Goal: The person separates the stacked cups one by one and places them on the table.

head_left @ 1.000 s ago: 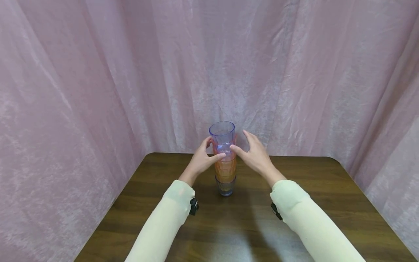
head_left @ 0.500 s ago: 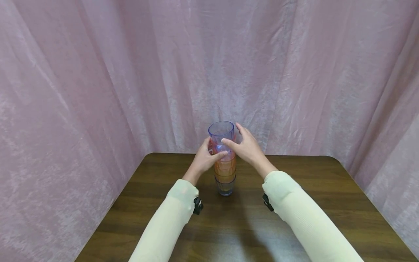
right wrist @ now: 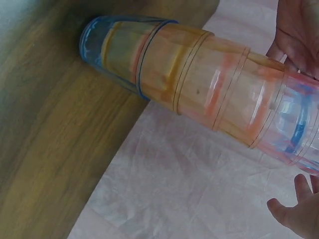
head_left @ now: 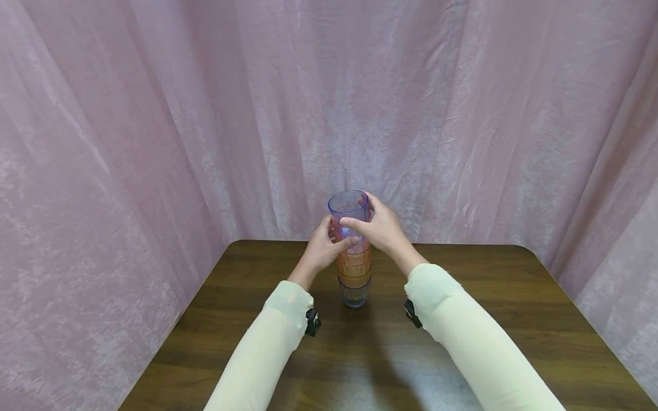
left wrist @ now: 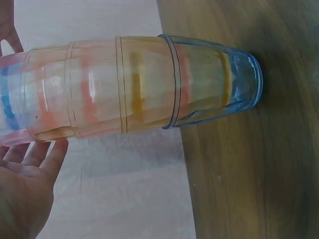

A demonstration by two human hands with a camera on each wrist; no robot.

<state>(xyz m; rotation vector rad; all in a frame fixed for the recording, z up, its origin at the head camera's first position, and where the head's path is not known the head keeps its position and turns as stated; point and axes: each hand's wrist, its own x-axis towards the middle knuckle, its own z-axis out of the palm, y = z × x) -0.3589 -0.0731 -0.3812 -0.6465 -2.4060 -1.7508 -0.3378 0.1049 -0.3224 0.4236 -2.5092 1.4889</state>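
Observation:
A tall upright stack of clear plastic cups [head_left: 354,265] stands on the table. Its top cup [head_left: 347,203] is violet-blue, pink and orange ones come below, and the bottom cup [left wrist: 244,79] is blue. My left hand [head_left: 321,251] grips the pink upper part, thumb in front and fingers at the far left side. Higher up, my right hand [head_left: 382,228] holds the top cup from the right, its thumb across the front and its fingers by the rim. The right wrist view shows fingers of the right hand [right wrist: 299,211] at the stack's side; the far fingertips are partly hidden.
The brown wooden table [head_left: 462,319] has rounded far corners. Right behind it hangs a pink velvety curtain [head_left: 288,114], which also closes off both sides. Pale green sleeves [head_left: 267,342] cover both forearms, with a small black device at each wrist.
My right hand has moved left and closed in around the top cup, from a spread pose beside it. The left hand stays nearly in place on the stack. The cups have barely moved.

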